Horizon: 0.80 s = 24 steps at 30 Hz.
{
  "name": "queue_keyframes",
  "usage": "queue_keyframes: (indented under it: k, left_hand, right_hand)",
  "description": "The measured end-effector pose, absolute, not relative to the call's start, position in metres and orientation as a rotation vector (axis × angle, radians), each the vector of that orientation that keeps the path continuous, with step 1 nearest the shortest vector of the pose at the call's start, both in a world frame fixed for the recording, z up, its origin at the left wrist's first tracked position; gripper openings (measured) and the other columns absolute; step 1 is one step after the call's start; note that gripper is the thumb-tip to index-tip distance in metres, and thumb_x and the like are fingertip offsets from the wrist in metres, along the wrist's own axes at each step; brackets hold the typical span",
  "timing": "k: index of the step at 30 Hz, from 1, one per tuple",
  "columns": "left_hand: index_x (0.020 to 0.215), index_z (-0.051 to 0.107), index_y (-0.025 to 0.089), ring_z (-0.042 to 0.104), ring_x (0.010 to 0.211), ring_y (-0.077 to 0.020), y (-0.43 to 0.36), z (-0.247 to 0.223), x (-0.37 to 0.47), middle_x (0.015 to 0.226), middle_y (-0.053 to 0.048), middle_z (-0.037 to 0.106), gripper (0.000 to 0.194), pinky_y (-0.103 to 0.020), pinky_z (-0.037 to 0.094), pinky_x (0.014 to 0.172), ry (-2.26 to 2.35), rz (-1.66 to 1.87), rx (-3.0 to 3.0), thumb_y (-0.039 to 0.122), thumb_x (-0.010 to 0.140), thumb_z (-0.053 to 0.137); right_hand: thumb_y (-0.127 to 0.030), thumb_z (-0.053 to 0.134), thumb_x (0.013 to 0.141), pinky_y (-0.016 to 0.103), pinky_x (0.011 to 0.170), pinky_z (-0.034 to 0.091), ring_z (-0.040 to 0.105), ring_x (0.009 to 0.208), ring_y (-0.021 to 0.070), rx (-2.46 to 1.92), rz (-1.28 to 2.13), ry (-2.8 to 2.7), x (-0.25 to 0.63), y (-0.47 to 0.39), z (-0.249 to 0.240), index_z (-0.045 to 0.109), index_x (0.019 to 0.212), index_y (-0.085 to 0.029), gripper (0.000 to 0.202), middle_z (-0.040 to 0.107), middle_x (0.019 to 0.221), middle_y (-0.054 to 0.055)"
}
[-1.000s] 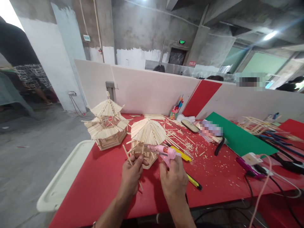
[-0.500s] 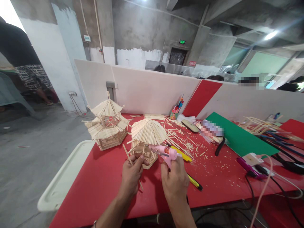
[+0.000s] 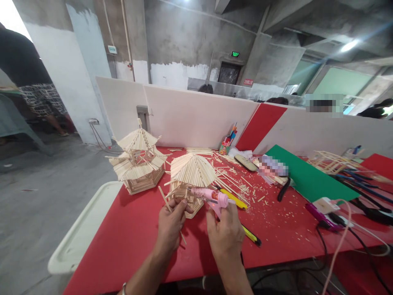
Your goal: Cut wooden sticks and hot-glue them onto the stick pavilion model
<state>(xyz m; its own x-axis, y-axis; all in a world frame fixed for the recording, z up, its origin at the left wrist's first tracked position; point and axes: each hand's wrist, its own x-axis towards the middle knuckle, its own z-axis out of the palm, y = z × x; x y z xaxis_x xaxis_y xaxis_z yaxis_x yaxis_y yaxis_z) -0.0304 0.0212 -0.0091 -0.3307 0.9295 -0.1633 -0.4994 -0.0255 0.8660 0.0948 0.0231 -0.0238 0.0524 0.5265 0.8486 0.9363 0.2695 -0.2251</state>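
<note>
"Slight shift since a moment ago: the nearer stick pavilion (image 3: pixel 193 170) and the left hand (image 3: pixel 172 221) sit a touch further right. What's that hand got?"

"It grips a long stick (image 3: pixel 163 196), slanting across it. Thumb and forefinger are closed together just below a short upright stick (image 3: pixel 186 191); whether they pinch that too, I can't tell. The right hand (image 3: pixel 227 229) is wrapped round a pink glue gun (image 3: pixel 217 198), though I can't see how hard the trigger is pressed."

"Any tips?"

"I'd brace the left fingertips away from the hot nozzle (image 3: pixel 189 190) and give 1 small dab; more could string."

"Room to move?"

"Tight above: the pavilion stands on the red table (image 3: pixel 123 241) beyond both hands, eaves close over the nozzle. On the right, 1 yellow tool (image 3: pixel 239 202) lies behind the gun, with another beside the wrist. Leftward there's more space, out to the table's edge by the pale stool (image 3: pixel 80 229)."
</note>
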Motion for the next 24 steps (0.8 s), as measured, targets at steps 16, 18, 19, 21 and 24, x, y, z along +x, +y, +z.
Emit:
queue_keyframes:
  k: [16, 18, 19, 21, 24]
  left_hand:
    - [0.063, 0.057, 0.013, 0.026, 0.027, 0.0008, 0.0198, -0.0085, -0.0318, 0.055, -0.003, 0.067, 0.018, -0.016, 0.014, 0.031, 1.038, 1.648, 0.581, 0.029, 0.066, 0.066]
    - [0.064, 0.057, 0.013, 0.026, 0.027, 0.0008, 0.0196, -0.0088, -0.0318, 0.054, -0.003, 0.067, 0.018, -0.016, 0.014, 0.031, 1.040, 1.646, 0.581, 0.029, 0.066, 0.066]
    - [0.064, 0.057, 0.013, 0.027, 0.027, 0.0008, 0.0195, -0.0089, -0.0318, 0.054, -0.003, 0.067, 0.019, -0.016, 0.014, 0.031, 1.042, 1.646, 0.581, 0.029, 0.066, 0.066]
    - [0.065, 0.057, 0.013, 0.026, 0.026, 0.0009, 0.0194, -0.0094, -0.0317, 0.054, -0.003, 0.067, 0.019, -0.016, 0.014, 0.031, 1.048, 1.646, 0.578, 0.030, 0.065, 0.066]
    - [0.065, 0.056, 0.013, 0.026, 0.026, 0.0011, 0.0194, -0.0099, -0.0313, 0.055, -0.003, 0.068, 0.020, -0.016, 0.014, 0.031, 1.050, 1.649, 0.576, 0.030, 0.065, 0.067]
  right_hand:
    - [-0.034, 0.046, 0.090, 0.026, 0.056, 0.045, 0.058, 0.072, 0.0193, -1.366, -0.571, -1.602, 0.0941, 0.0230, -0.0232, 0.056, 0.104, -0.011, 0.029, 0.060, 0.085, 0.011]
    - [-0.033, 0.046, 0.090, 0.026, 0.056, 0.045, 0.058, 0.071, 0.0192, -1.365, -0.573, -1.599, 0.0943, 0.0230, -0.0235, 0.056, 0.104, -0.011, 0.028, 0.060, 0.085, 0.011]
    - [-0.033, 0.046, 0.090, 0.026, 0.056, 0.045, 0.058, 0.071, 0.0192, -1.365, -0.576, -1.596, 0.0945, 0.0229, -0.0235, 0.056, 0.104, -0.011, 0.028, 0.060, 0.085, 0.011]
    - [-0.032, 0.046, 0.090, 0.026, 0.056, 0.045, 0.059, 0.072, 0.0194, -1.366, -0.586, -1.591, 0.0949, 0.0222, -0.0234, 0.056, 0.105, -0.011, 0.028, 0.060, 0.085, 0.011]
    - [-0.033, 0.044, 0.090, 0.026, 0.056, 0.045, 0.058, 0.071, 0.0188, -1.378, -0.597, -1.587, 0.0957, 0.0211, -0.0238, 0.056, 0.104, -0.012, 0.028, 0.060, 0.085, 0.010]
